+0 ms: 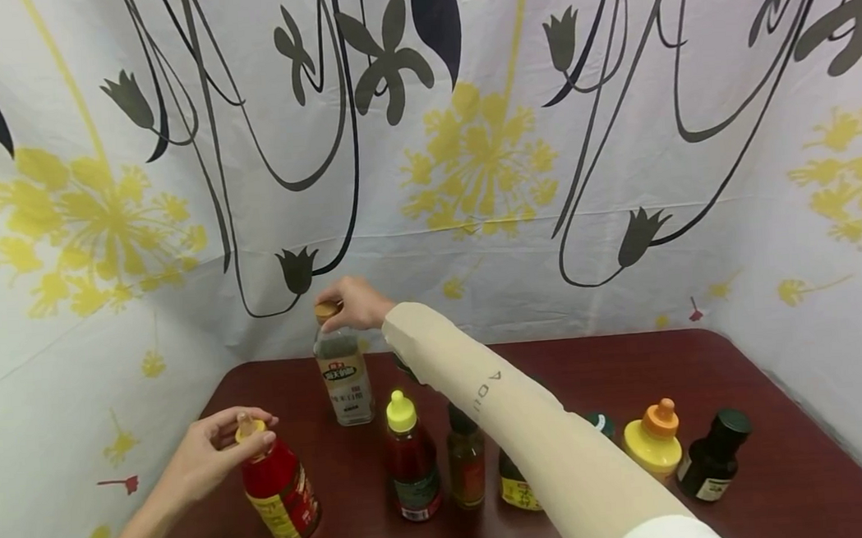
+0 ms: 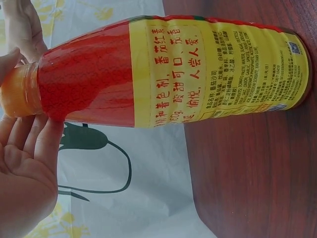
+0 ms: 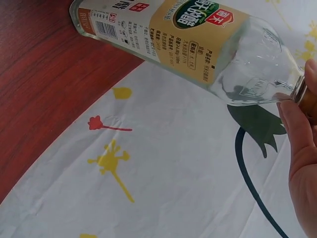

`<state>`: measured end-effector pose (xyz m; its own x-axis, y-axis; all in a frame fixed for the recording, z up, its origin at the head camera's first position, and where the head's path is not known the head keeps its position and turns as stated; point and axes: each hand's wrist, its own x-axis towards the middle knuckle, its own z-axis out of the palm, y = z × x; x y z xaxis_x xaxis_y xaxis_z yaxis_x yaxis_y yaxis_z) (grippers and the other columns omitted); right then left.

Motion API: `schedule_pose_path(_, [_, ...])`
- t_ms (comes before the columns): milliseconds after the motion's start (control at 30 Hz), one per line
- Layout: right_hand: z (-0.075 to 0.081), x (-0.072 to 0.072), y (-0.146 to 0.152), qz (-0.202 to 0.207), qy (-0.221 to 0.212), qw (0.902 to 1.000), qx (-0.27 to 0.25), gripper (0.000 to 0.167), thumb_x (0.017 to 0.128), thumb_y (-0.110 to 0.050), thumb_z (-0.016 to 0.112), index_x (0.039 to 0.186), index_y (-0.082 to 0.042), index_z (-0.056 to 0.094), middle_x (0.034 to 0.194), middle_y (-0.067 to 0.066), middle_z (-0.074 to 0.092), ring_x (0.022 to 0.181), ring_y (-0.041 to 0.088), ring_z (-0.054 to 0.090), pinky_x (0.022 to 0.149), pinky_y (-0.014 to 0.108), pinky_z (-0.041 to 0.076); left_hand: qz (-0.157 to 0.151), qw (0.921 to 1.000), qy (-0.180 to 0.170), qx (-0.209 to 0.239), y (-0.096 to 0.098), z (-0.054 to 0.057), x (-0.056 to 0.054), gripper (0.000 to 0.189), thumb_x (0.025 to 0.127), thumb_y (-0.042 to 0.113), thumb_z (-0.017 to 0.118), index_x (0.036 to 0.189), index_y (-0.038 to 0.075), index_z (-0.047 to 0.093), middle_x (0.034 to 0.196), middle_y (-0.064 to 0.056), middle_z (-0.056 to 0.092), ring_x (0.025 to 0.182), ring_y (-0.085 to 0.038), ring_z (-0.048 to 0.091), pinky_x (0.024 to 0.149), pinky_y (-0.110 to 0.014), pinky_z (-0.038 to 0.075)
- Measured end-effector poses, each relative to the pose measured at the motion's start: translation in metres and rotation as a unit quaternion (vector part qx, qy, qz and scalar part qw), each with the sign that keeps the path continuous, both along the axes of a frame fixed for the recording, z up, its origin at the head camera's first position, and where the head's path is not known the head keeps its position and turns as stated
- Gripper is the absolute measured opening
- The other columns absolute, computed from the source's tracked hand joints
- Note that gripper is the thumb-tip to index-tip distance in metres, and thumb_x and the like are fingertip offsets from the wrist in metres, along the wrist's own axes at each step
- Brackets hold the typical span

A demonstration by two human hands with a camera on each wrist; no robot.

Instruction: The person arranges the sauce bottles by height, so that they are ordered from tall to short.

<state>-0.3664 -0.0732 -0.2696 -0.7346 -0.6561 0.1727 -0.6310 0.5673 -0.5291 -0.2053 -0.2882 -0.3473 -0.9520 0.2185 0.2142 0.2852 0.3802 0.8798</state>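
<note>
At the table's left side my left hand (image 1: 204, 454) grips a red ketchup bottle (image 1: 280, 494) around its yellow cap and neck. The bottle leans slightly, and its yellow ingredient label (image 2: 208, 69) faces the left wrist camera. Farther back, my right hand (image 1: 361, 304) pinches the brown cap of a clear glass vinegar bottle (image 1: 346, 381). Its tan and white label (image 3: 183, 39) shows in the right wrist view, with thumb and fingers at the neck. The vinegar bottle stands a little tilted, its base at the table's rear left.
Right of the ketchup stand a red sauce bottle with yellow cap (image 1: 414, 472), a slim dark-capped bottle (image 1: 467, 468) and a yellow-labelled jar (image 1: 519, 492), partly behind my right sleeve (image 1: 506, 404). Beyond are a yellow squeeze bottle (image 1: 651, 449) and a small dark bottle (image 1: 709, 462). Patterned cloth (image 1: 476, 283) surrounds the table (image 1: 629, 364).
</note>
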Motion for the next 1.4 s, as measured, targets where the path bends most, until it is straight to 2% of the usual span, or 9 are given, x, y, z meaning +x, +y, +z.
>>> schedule_pose_path(233, [0.000, -0.001, 0.001, -0.014, -0.013, 0.9998, 0.005, 0.043, 0.078, -0.018, 0.069, 0.119, -0.008, 0.057, 0.108, 0.004, 0.061, 0.093, 0.013, 0.055, 0.071, 0.017, 0.044, 0.005, 1.0000, -0.002, -0.001, 0.002, -0.001, 0.001, 0.023, 0.086, 0.011, 0.058, 0.104, -0.004, 0.057, 0.094, 0.007, 0.064, 0.079, -0.012, 0.063, 0.065, -0.027, 0.051])
schedule_pose_path(433, [0.000, 0.000, -0.001, -0.025, -0.015, 0.9995, 0.006, 0.043, 0.078, -0.019, 0.068, 0.118, -0.008, 0.058, 0.107, 0.003, 0.061, 0.091, 0.012, 0.055, 0.070, 0.017, 0.043, -0.001, 1.0000, 0.001, 0.006, 0.002, -0.002, 0.002, 0.023, 0.086, 0.010, 0.058, 0.104, -0.004, 0.057, 0.094, 0.007, 0.064, 0.078, -0.013, 0.063, 0.065, -0.028, 0.052])
schedule_pose_path(833, [-0.002, 0.004, -0.004, -0.051, -0.013, 0.9986, -0.003, 0.038, 0.078, -0.018, 0.069, 0.113, -0.010, 0.061, 0.100, 0.002, 0.062, 0.082, 0.011, 0.055, 0.065, 0.017, 0.043, 0.024, 0.9995, -0.018, 0.002, 0.004, -0.006, 0.002, 0.024, 0.085, 0.013, 0.060, 0.102, -0.004, 0.058, 0.093, 0.002, 0.066, 0.077, -0.015, 0.064, 0.065, -0.029, 0.052])
schedule_pose_path(1000, [-0.003, 0.003, -0.003, -0.050, -0.022, 0.9985, 0.005, 0.046, 0.078, -0.022, 0.069, 0.120, -0.010, 0.056, 0.108, 0.005, 0.059, 0.092, 0.014, 0.056, 0.069, 0.017, 0.044, 0.029, 0.9995, -0.012, -0.011, 0.005, -0.006, 0.002, 0.025, 0.085, 0.015, 0.061, 0.102, -0.003, 0.058, 0.093, 0.002, 0.065, 0.078, -0.014, 0.063, 0.065, -0.028, 0.052])
schedule_pose_path(1167, [0.000, 0.003, 0.003, -0.030, -0.048, 0.9983, 0.013, 0.056, 0.081, -0.024, 0.065, 0.131, -0.010, 0.044, 0.125, 0.009, 0.050, 0.109, 0.018, 0.050, 0.082, 0.021, 0.044, 0.025, 0.9997, -0.006, -0.005, 0.005, -0.006, 0.002, 0.025, 0.085, 0.013, 0.060, 0.103, -0.004, 0.058, 0.093, 0.005, 0.065, 0.078, -0.013, 0.063, 0.064, -0.029, 0.052])
schedule_pose_path(1267, [0.007, 0.004, 0.009, -0.026, -0.073, 0.9970, 0.006, 0.057, 0.083, -0.023, 0.063, 0.134, -0.010, 0.039, 0.131, 0.011, 0.044, 0.115, 0.021, 0.046, 0.088, 0.024, 0.042, 0.024, 0.9997, 0.004, -0.006, 0.005, -0.006, 0.002, 0.024, 0.085, 0.012, 0.060, 0.102, -0.004, 0.058, 0.093, 0.005, 0.065, 0.078, -0.013, 0.063, 0.064, -0.028, 0.051])
schedule_pose_path(1400, [0.024, 0.005, 0.017, -0.026, -0.079, 0.9965, -0.012, 0.055, 0.084, -0.021, 0.062, 0.133, -0.008, 0.039, 0.132, 0.013, 0.042, 0.117, 0.023, 0.044, 0.089, 0.026, 0.041, 0.029, 0.9995, 0.009, -0.011, 0.004, -0.006, 0.001, 0.023, 0.085, 0.013, 0.060, 0.102, -0.002, 0.059, 0.093, 0.005, 0.065, 0.078, -0.012, 0.062, 0.064, -0.027, 0.051])
